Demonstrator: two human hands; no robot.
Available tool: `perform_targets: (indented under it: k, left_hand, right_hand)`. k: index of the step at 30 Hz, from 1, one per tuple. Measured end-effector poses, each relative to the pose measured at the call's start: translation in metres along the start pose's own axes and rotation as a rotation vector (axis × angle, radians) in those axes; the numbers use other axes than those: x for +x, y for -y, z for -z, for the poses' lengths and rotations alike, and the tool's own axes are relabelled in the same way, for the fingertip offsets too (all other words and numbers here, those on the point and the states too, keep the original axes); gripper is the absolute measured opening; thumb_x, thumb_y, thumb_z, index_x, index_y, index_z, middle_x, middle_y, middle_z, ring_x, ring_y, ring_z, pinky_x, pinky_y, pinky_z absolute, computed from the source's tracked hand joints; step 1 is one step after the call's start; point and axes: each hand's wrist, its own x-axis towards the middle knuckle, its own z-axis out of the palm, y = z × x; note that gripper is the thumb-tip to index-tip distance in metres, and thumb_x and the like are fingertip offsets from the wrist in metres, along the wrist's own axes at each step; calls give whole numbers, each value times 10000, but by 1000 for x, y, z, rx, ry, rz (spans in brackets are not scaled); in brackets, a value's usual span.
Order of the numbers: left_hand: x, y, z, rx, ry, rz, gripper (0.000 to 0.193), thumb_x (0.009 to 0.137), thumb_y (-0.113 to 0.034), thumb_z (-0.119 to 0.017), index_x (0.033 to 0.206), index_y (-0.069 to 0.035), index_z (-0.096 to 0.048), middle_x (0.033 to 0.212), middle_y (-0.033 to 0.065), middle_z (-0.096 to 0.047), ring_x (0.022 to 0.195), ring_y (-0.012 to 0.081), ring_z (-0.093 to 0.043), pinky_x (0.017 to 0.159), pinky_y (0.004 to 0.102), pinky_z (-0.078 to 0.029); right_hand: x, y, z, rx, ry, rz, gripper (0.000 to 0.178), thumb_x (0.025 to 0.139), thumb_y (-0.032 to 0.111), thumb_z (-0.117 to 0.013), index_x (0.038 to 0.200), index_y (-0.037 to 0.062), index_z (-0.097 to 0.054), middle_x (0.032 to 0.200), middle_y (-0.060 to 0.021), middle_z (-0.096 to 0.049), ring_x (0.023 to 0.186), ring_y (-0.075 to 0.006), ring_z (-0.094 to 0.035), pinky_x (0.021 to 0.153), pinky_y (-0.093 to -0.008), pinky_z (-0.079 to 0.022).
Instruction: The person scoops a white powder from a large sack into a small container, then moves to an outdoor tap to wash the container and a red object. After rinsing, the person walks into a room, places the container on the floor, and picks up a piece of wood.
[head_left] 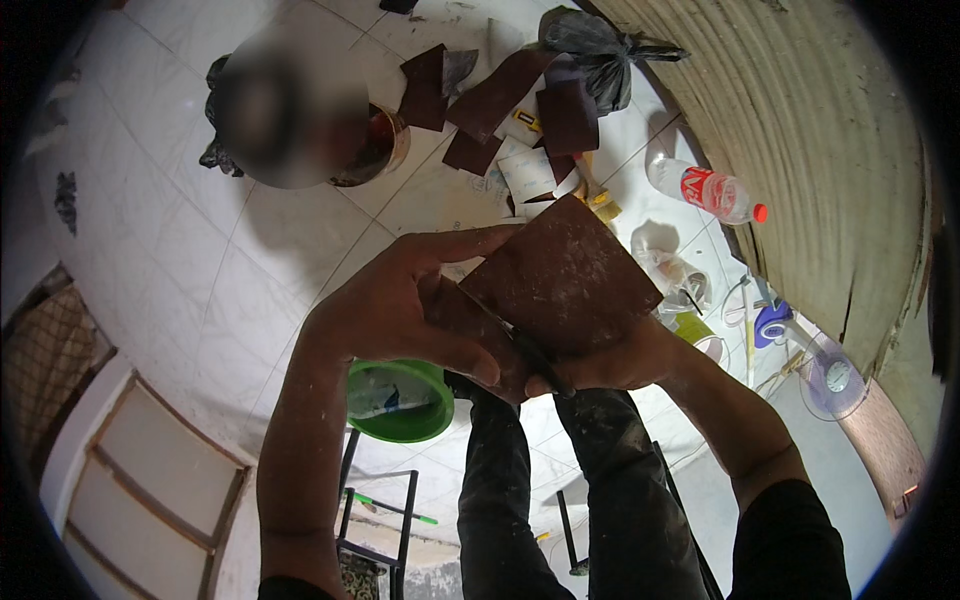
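Note:
Between my hands is a reddish-brown sheet of sandpaper (565, 275), dusted with pale powder and tilted like a diamond. My right hand (620, 355) grips its lower right edge, thumb toward the middle. Along its left side my left hand (400, 300) is closed, index finger stretched by the upper edge and thumb bent below. A dark, narrow piece shows where the two hands meet; whether it is a fold of the sheet or a separate thing I cannot make out. Beneath my left hand stands a green basin (400, 425) with whitish contents.
Brown sandpaper pieces (500, 95) lie on the tiled floor ahead, with a yellow utility knife (526, 121) and a paintbrush (600, 200). A black plastic bag (590, 50), a clear bottle (705, 190) and a purple fan (830, 380) are at right. A bucket (395, 145) stands partly blurred.

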Motion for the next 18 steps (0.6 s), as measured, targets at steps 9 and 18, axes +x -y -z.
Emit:
perform_targets:
  k: [9, 18]
  left_hand:
    - [11, -2, -19, -38, -243, -26, 208, 1011, -103, -673, 1190, 2, -666, 1313, 79, -640, 1013, 129, -685, 773, 278, -605]
    - [4, 7, -36, 263, -263, -205, 155, 1000, -127, -682, 1066, 13, -696, 1449, 150, -561, 1046, 181, -704, 791, 303, -588]
  right_hand:
    - [-7, 16, -17, -68, -125, -151, 654, 793, 131, -849, 1369, 25, -559, 1237, -152, -696, 1136, -235, -678, 959, -372, -561]
    - [-17, 7, -28, -185, -150, 79, 657, 785, 63, -842, 1377, 25, -560, 1277, -133, -687, 1151, -216, -683, 993, -373, -568]
